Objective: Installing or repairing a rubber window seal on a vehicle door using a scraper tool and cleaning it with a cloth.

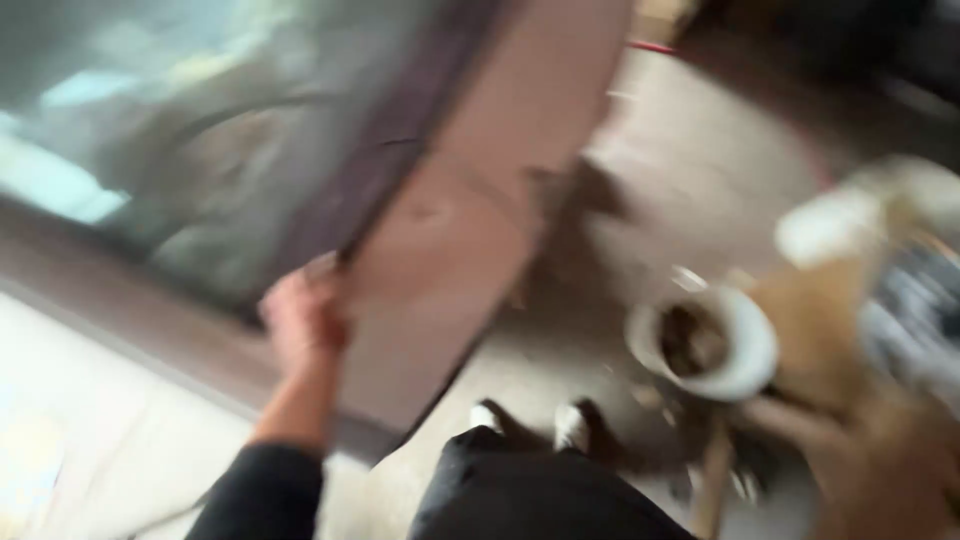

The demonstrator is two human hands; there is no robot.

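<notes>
Nearest the camera, the person's dark trouser leg (pixel 530 495) fills the bottom middle, with two white shoe tips (pixel 530 420) on the grey floor (pixel 700 170) just beyond it. The floor opens out ahead and to the right, bare up to a thin red line (pixel 650 46) near the top; to the left it is closed off by a wide brownish window frame (pixel 470 220) that runs slantwise from the top centre down to the bottom left. Inside the frame is a dim glass pane (pixel 200 130), heavily blurred. At right, a white bucket (pixel 705 345) with dark matter inside stands on the floor, close beside the shoes and among small debris.

The left hand (pixel 305 320) reaches up from a black sleeve (pixel 265 495), forearm nearly upright, fingers curled over the frame's inner edge beside the pane, gripping it. The right hand (pixel 880 470) sits low at the right edge, smeared by motion; whether its fingers are closed on anything I cannot tell. Pale, tan shapes blur above it.
</notes>
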